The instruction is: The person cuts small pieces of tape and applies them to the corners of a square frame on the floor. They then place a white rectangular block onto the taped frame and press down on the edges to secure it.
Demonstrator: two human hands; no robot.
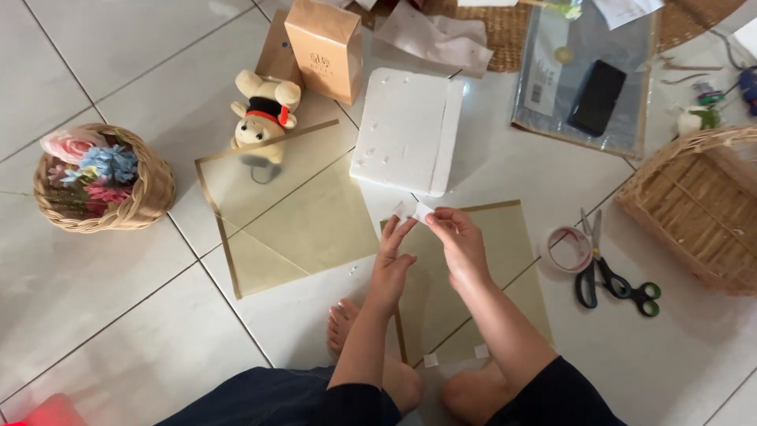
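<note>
Hard to make out: a small white scrap of tape (418,211), pinched between thumb and fingertips of the right hand (461,244), with the left hand (392,264) just beside it, its fingers (398,230) spread and reaching up to touch the scrap's left edge. Held above the far edge of a translucent yellowish sheet (505,237) with a gold border, lying flat on the white tiled floor (118,315) near the knees. Nearer on that sheet, 2 tiny white squares (430,360), too small to identify. Partly hidden under the left forearm: a bare foot (344,323).

Left of the hands, a 2nd translucent sheet (300,229), with a plush bear (264,114) in a black cap lying on its far corner. Far middle, a white foam block (406,130), and beyond it a tan cardboard box (325,47) standing upright, its print too small to tell. Far right, a clear flat plastic bag (552,71) with a pale label strip on its left side and a black phone (597,97) on top. Cut off at the right edge, a wicker basket (698,209). Between it and the hands, a tape roll (568,248) and black-and-green scissors (603,272). Far left, a small woven basket (150,189) of pink and blue flowers. Cut off at the top, a woven mat (505,28) with crumpled white paper (434,35).
</note>
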